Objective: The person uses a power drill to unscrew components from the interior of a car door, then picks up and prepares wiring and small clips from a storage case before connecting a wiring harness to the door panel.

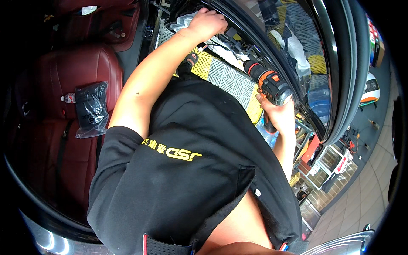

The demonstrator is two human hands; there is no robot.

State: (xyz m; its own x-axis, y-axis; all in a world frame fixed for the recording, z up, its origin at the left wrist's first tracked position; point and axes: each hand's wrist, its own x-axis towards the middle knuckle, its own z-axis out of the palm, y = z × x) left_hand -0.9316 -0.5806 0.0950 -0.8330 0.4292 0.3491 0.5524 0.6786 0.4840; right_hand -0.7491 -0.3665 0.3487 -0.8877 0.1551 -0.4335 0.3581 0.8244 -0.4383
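My left hand point(207, 23) reaches far forward to the inner side of an open car door point(297, 80). Its fingers curl against black trim beside a white cloth point(183, 20) and some loose wiring point(221, 44); what they grip is hidden. My right hand point(277, 114) holds a cordless drill point(268, 83), black with orange and red bands, by its handle. The drill's nose points up-left toward the door's lower edge. My black shirt point(191, 170) fills the middle of the view.
A dark red leather car seat point(63, 76) lies at the left, with a black plastic bag point(91, 108) and a small bottle point(68, 98) on it. Grey and yellow grid floor tiles point(229, 76) show under the door. A compartmented parts tray point(327, 163) stands at the lower right.
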